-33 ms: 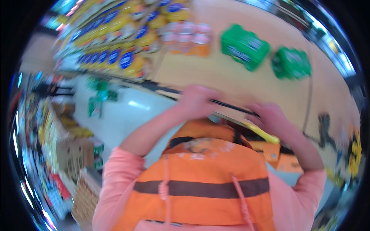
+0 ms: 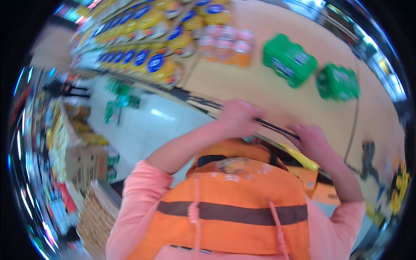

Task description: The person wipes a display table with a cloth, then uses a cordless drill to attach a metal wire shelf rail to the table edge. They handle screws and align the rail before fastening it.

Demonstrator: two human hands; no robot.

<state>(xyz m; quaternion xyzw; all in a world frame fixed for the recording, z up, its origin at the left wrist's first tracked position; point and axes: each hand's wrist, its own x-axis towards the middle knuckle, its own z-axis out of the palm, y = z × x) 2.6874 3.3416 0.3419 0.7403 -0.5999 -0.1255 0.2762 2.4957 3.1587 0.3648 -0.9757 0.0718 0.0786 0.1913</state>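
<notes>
My left hand (image 2: 240, 118) is closed around a thin black strip (image 2: 277, 128) at the front edge of the tan shelf board (image 2: 242, 89). The other end of the strip lies in my right hand (image 2: 311, 139), whose fingers are bent over it. A slim yellow object (image 2: 302, 157) shows just below my right hand; whether I hold it too, I cannot tell. Beyond my hands stand a shrink-wrapped pack of orange drinks (image 2: 226, 47), a green multipack (image 2: 289, 60) and a second green multipack (image 2: 338, 82).
Rows of yellow bottles with blue labels (image 2: 151, 63) fill the far left of the board. Orange boxes (image 2: 325, 193) sit below its edge. Pale floor (image 2: 151, 117), cardboard cartons (image 2: 86, 167) and a distant person (image 2: 65, 89) appear at left. Yellow items hang far right (image 2: 399, 190).
The view has shifted slightly, so the shelf and goods appear further right and lower. Both hands keep hold of the black strip.
</notes>
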